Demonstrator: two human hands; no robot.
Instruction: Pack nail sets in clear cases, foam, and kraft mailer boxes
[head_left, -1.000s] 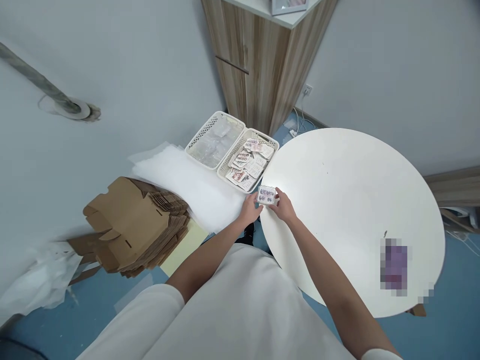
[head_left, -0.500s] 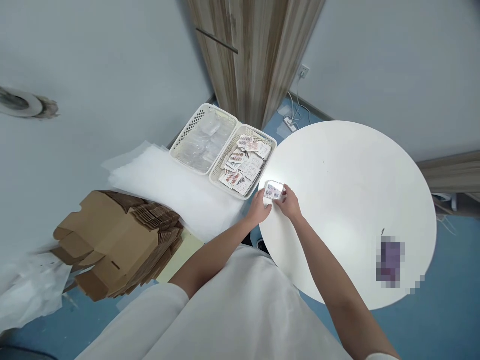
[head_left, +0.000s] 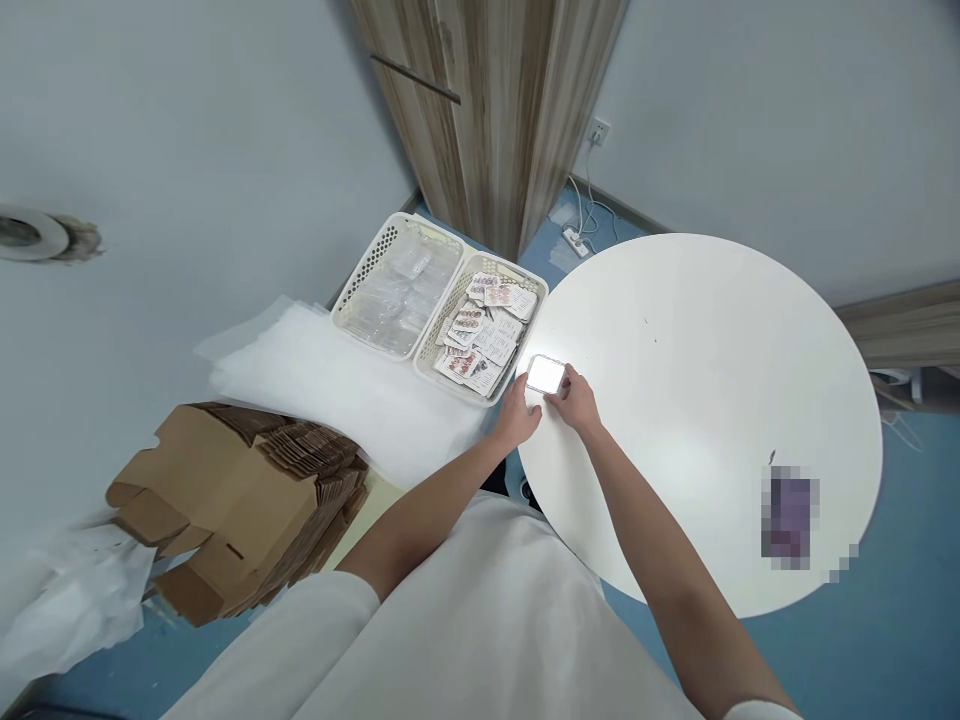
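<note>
A small clear case (head_left: 546, 375) is held over the left edge of the round white table (head_left: 705, 350); glare whitens its top and hides what is inside. My left hand (head_left: 516, 413) grips its left side, thumb pointing right below it. On the right side, the fingers of my right hand (head_left: 576, 400) are closed on the case. Just left of the hands, a white basket (head_left: 422, 372) holds printed cards (head_left: 499, 335) with coloured pieces. Beside it, another white basket (head_left: 343, 318) contains clear plastic packages (head_left: 401, 290).
White sheets (head_left: 337, 375) lie left of my left hand. Flattened brown cardboard boxes (head_left: 225, 490) are stacked at the lower left. A pixelated purple item (head_left: 791, 515) is on the table's right side. A power strip (head_left: 576, 241) lies on the floor behind.
The case's top has turned from showing coloured pieces to bright glare. Both hands keep their hold on it. The whole view has shifted slightly.
</note>
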